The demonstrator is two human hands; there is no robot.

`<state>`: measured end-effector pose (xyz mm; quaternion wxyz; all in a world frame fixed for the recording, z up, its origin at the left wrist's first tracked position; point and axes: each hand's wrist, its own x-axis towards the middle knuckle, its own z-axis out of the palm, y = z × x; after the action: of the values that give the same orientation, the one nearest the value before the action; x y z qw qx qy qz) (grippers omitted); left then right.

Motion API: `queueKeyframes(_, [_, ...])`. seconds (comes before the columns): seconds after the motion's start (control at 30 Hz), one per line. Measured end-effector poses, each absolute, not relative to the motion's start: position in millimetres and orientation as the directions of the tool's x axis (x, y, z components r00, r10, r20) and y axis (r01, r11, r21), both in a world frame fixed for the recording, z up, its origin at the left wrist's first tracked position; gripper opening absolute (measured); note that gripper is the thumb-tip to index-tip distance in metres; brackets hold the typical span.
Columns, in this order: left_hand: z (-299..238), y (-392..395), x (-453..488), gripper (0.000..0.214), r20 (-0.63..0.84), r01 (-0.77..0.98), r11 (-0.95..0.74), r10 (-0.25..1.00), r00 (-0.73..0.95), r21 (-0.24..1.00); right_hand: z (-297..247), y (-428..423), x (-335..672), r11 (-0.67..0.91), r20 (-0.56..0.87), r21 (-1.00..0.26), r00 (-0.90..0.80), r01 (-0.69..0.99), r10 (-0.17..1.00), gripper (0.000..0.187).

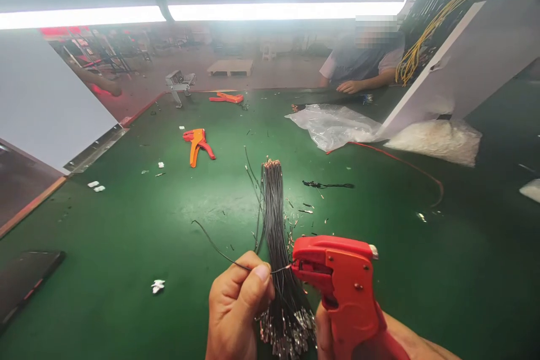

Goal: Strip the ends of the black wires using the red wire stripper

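Your only camera sits on your head; it faces forward and down over the table point(126, 225); your left hand point(238, 298) and right hand point(324, 327) are near it, low in view; a lamp point(287, 12) crosses the top, with a person point(358, 64) farther off.

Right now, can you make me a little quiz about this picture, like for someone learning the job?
1. Which hand pinches the single black wire?
2. True or false: the red stripper tool lies on the green table, with no hand on it.
3. Choose: how many orange-and-red tools lie farther back on the table? A) one B) two C) five

Key: 1. The left hand. 2. False; the right hand holds it. 3. B.
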<state>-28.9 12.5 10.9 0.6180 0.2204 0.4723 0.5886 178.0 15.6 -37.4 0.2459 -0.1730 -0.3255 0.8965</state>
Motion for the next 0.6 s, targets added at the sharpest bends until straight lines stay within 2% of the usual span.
queueKeyframes(0.1, [13.3, 13.1, -28.1, 0.044, -0.266, -0.406, 0.157, 0.937, -0.227, 0.900, -26.0, 18.3, 179.6, -0.662, -0.120, -0.626, -0.788, -0.413, 0.604, 0.060])
queueKeyframes(0.2, [16.4, 11.6, -22.6, 0.043, -0.125, -0.148, 0.083, 0.942, -0.311, 0.986, -11.8, 23.8, 181.1, -0.565, -0.081, -0.665, -0.705, -0.489, 0.705, 0.065])
queueKeyframes(0.3, [16.9, 8.4, -16.3, 0.041, -0.040, 0.034, 0.050, 0.971, -0.238, 0.998, -3.6, 28.9, 180.7, -0.501, -0.023, -0.674, -0.662, -0.543, 0.749, 0.061])
queueKeyframes(0.4, [14.5, 6.3, -13.0, 0.038, -0.021, 0.103, 0.038, 0.987, -0.160, 0.994, -3.6, 29.7, 180.1, -0.525, -0.004, -0.631, -0.674, -0.571, 0.738, 0.056])
queueKeyframes(0.6, [16.7, 10.1, -11.1, 0.038, 0.000, 0.128, 0.019, 0.990, -0.144, 0.992, -14.3, 21.4, 181.1, -0.661, -0.038, -0.501, -0.749, -0.558, 0.662, 0.062])
